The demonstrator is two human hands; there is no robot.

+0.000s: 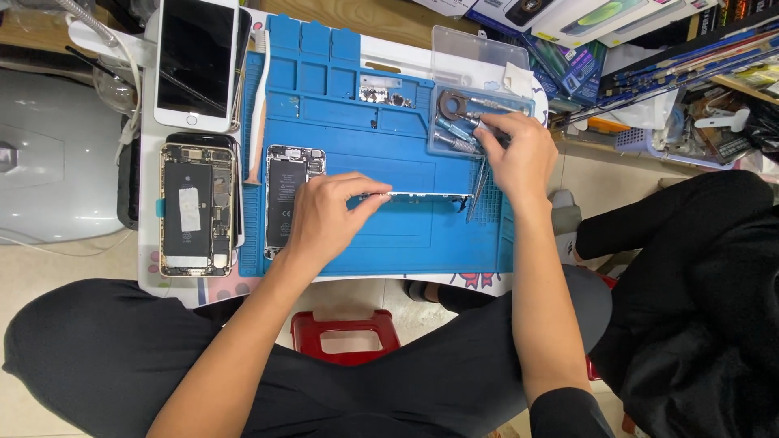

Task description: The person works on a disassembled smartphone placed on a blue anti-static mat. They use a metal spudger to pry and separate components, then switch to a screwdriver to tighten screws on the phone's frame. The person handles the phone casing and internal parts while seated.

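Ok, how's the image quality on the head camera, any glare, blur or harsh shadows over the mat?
Head view: even, soft light on the blue mat, with only faint shadows under the left hand and right hand; a streak of glare on the white phone's dark screen; the clear tool box looks sharp, the right hand's fingertips slightly blurred; edges bow a little from the wide lens.

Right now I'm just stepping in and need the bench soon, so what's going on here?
A person is working on opened phones over a blue silicone repair mat. The left hand steadies a thin white phone screen panel standing on edge. The right hand reaches into a clear plastic tool tray. An opened phone body with black battery lies beside the left hand.
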